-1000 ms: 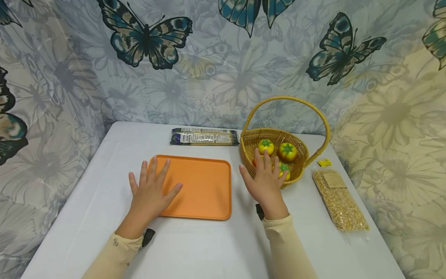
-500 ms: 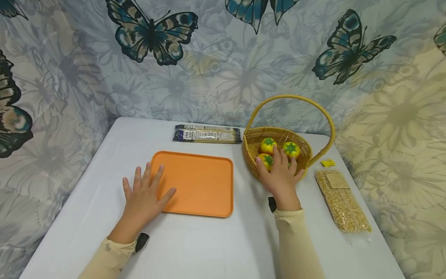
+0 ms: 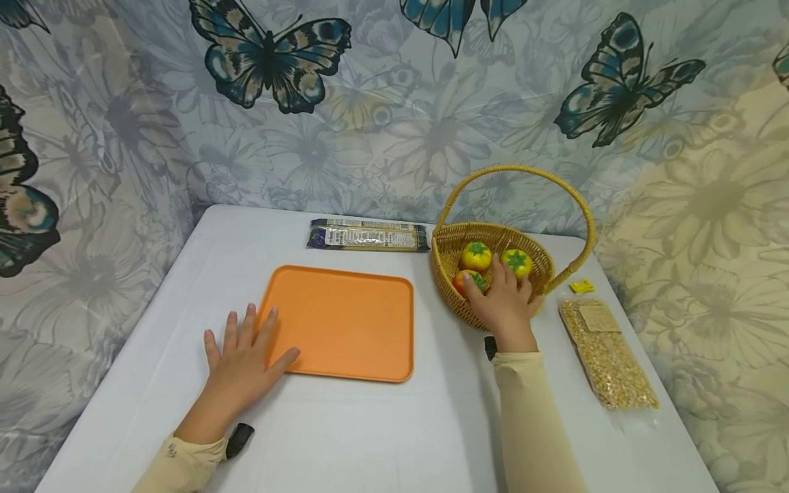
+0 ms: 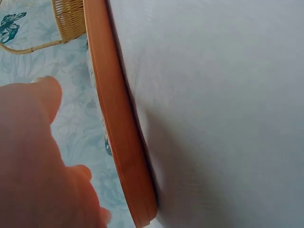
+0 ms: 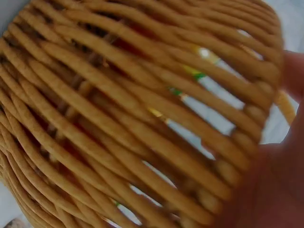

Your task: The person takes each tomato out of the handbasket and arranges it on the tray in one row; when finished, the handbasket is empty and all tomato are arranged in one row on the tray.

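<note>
My left hand (image 3: 237, 373) is spread with straight fingers over the near left corner of the orange tray (image 3: 345, 329); whether it touches the tray is unclear. In the left wrist view, fingers (image 4: 28, 142) show beside the tray's edge (image 4: 118, 123). At the near rim of the wicker basket (image 3: 453, 301), my right hand (image 3: 507, 311) reaches in with spread fingers. Three tomato-like fruits with green star tops show: a yellow one (image 3: 476, 256), another (image 3: 516, 262) and a red-orange one (image 3: 466, 282). Whatever lies beneath that palm is hidden. Basket weave (image 5: 118, 109) fills the right wrist view.
A long dark-ended packet (image 3: 368, 236) lies behind the tray. Right of the basket are a small yellow wrapper (image 3: 582, 286) and a clear bag of yellow grains (image 3: 610, 356). The basket's tall handle (image 3: 518, 168) arches above it. Butterfly-patterned cloth walls (image 3: 394, 137) surround the white table (image 3: 370, 438).
My right hand has moved right and forward, from above the basket's left part down to its near rim. My left hand has drawn back left and toward me.
</note>
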A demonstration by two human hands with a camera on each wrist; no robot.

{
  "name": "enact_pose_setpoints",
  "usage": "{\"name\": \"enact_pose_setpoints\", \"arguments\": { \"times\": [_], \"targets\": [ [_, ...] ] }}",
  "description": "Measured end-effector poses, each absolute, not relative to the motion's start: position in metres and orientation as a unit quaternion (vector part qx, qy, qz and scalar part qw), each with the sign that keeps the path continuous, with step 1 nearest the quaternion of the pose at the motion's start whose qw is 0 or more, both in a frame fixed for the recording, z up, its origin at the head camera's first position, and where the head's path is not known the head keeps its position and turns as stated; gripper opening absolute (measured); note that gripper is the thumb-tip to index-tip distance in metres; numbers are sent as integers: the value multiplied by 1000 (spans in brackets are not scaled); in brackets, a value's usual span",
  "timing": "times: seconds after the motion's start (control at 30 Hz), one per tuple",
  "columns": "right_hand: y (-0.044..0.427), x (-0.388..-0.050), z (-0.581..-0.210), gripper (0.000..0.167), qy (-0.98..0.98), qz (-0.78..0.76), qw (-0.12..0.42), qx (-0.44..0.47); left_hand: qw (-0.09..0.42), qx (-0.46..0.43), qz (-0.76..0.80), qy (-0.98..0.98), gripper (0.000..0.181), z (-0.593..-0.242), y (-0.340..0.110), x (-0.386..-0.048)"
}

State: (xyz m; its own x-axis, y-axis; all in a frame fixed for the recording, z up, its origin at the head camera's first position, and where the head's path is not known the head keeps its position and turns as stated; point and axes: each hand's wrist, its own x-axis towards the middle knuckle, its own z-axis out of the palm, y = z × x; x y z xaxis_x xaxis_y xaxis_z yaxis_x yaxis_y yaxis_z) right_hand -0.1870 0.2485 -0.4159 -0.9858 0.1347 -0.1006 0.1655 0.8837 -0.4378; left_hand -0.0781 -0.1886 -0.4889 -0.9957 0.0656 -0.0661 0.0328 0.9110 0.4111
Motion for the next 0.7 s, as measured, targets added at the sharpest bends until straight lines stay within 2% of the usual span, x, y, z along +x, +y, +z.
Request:
{"name": "enact_pose_setpoints", "arguments": {
  "times": [0.27,0.7],
  "targets": [
    [250,-195,-426,106,971,-212,70,90,72,30,209,975,100,-490,-197,-73],
    [247,-206,-430,103,959,-239,83,129,142,9,241,960,114,-489,-197,-79]
  ]
}}
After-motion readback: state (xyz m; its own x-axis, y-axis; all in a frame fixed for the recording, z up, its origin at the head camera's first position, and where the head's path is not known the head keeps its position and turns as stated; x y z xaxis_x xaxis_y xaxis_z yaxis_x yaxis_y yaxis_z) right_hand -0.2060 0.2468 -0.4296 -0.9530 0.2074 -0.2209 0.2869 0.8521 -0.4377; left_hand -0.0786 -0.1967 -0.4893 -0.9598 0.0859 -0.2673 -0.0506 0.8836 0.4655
